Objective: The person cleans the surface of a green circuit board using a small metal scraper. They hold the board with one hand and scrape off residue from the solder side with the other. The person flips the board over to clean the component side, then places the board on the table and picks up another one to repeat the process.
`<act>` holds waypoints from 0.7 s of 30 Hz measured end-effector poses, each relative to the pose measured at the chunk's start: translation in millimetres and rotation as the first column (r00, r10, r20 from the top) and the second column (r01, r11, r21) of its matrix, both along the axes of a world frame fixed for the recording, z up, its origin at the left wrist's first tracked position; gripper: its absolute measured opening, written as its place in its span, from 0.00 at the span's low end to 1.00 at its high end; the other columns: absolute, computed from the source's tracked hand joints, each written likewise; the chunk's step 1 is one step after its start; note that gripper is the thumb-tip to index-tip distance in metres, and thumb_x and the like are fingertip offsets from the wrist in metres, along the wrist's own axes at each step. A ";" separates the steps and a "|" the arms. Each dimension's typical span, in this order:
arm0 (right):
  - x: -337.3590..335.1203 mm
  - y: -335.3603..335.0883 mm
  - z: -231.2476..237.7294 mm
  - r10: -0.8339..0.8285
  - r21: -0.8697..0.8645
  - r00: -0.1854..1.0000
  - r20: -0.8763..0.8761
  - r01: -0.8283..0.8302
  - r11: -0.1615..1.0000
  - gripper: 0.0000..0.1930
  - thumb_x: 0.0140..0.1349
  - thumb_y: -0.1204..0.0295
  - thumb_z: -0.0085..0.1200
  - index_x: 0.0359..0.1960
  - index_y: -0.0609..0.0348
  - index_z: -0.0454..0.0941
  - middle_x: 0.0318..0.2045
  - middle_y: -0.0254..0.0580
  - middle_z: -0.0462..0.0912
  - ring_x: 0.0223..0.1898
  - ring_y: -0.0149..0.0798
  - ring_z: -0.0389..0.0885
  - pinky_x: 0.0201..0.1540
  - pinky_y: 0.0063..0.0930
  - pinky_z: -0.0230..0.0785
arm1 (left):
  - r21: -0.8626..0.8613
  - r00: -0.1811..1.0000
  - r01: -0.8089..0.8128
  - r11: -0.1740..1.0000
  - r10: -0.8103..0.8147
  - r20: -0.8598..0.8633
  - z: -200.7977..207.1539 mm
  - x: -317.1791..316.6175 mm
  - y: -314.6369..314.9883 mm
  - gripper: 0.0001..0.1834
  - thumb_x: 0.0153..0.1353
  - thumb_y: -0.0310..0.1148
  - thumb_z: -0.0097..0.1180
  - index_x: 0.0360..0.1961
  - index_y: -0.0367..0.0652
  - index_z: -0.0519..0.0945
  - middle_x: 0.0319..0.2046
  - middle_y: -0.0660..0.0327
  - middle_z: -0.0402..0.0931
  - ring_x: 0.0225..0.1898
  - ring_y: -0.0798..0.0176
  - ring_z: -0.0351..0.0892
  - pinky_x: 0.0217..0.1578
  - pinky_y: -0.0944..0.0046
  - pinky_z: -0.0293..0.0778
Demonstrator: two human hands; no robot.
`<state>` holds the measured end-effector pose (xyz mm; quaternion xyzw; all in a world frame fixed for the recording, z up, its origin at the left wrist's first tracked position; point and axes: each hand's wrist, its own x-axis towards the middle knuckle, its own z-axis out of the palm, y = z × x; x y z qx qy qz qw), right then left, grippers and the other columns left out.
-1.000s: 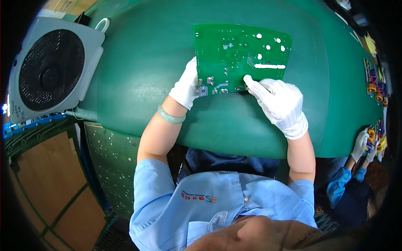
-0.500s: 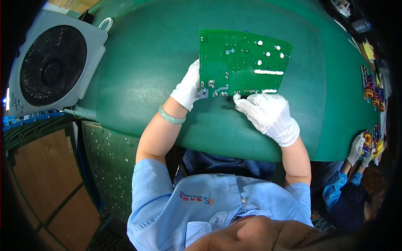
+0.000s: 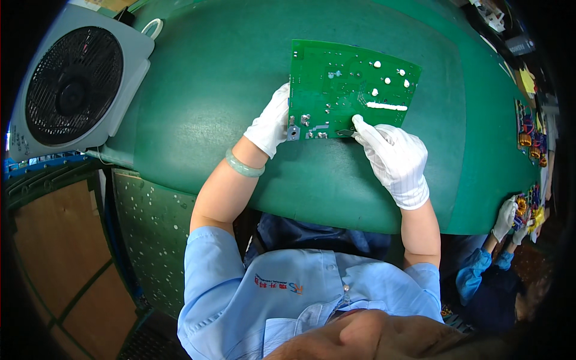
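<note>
— Where the green desk (image 3: 198, 108) curves away from the person, what lies on it?
— One green circuit board (image 3: 345, 93), solder side up, flat on the mat in front of the person's chest, with white blobs and a white strip toward its right half

— And the hands?
— Both wear white gloves. The left hand (image 3: 271, 123) grips the board's lower left edge, fingers tucked under it and thumb along the side. The right hand (image 3: 393, 157) rests on the desk just below the board, fingers loosely curled, the forefinger stretched out so its tip touches the board's near edge; it grasps nothing

— Anything on the wrist?
— A pale green bangle (image 3: 243, 167) on the left forearm

— What else is around?
— A grey box fan (image 3: 75, 84) sits at the desk's far left corner, well apart from the board. At the right rim another person's gloved hand (image 3: 505, 217) works near small boards with coloured parts (image 3: 528, 135)
</note>
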<state>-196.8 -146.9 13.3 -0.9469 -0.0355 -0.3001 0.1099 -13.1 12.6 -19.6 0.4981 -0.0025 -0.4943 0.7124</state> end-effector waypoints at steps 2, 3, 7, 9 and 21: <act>-0.7 -1.4 -1.2 -0.007 -0.003 1.000 -0.001 0.007 1.000 0.26 0.46 0.76 0.71 0.51 0.47 0.86 0.27 0.33 0.83 0.24 0.34 0.79 0.24 0.27 0.67 | 0.024 1.000 0.011 1.000 -0.011 0.009 0.6 0.6 -1.1 0.14 0.70 0.40 0.55 0.50 0.45 0.75 0.41 0.62 0.80 0.37 0.67 0.83 0.32 0.64 0.82; -0.7 -1.5 -1.3 -0.004 -0.004 1.000 0.003 0.004 1.000 0.26 0.45 0.76 0.71 0.51 0.47 0.86 0.27 0.33 0.83 0.24 0.34 0.79 0.24 0.27 0.67 | 0.037 1.000 0.017 0.999 -0.017 0.014 1.1 0.5 -1.5 0.14 0.70 0.40 0.55 0.50 0.45 0.75 0.41 0.62 0.80 0.36 0.67 0.83 0.32 0.64 0.82; 1.3 -4.5 -5.8 0.021 -0.025 0.999 0.041 -0.020 0.999 0.24 0.49 0.72 0.69 0.52 0.48 0.85 0.27 0.31 0.81 0.24 0.32 0.77 0.23 0.28 0.65 | 0.074 1.000 0.003 0.997 -0.002 -0.008 3.8 -0.7 -1.9 0.14 0.70 0.41 0.54 0.50 0.46 0.75 0.41 0.62 0.80 0.37 0.67 0.83 0.33 0.64 0.83; 1.5 -5.3 -6.8 0.029 -0.041 0.998 0.047 -0.027 0.999 0.23 0.51 0.70 0.67 0.53 0.49 0.84 0.27 0.30 0.80 0.24 0.31 0.76 0.23 0.28 0.63 | 0.087 1.000 0.015 0.996 -0.015 0.000 3.8 0.5 -1.5 0.14 0.70 0.41 0.54 0.50 0.45 0.75 0.41 0.62 0.80 0.37 0.68 0.83 0.33 0.64 0.83; 0.6 -1.8 -0.3 0.031 -0.083 0.999 0.032 -0.028 0.996 0.25 0.51 0.72 0.66 0.55 0.51 0.84 0.28 0.31 0.80 0.25 0.31 0.77 0.23 0.27 0.63 | -0.068 0.998 0.057 0.996 -0.054 0.044 -10.9 5.1 0.7 0.17 0.69 0.42 0.57 0.51 0.43 0.75 0.41 0.64 0.80 0.38 0.70 0.83 0.35 0.66 0.82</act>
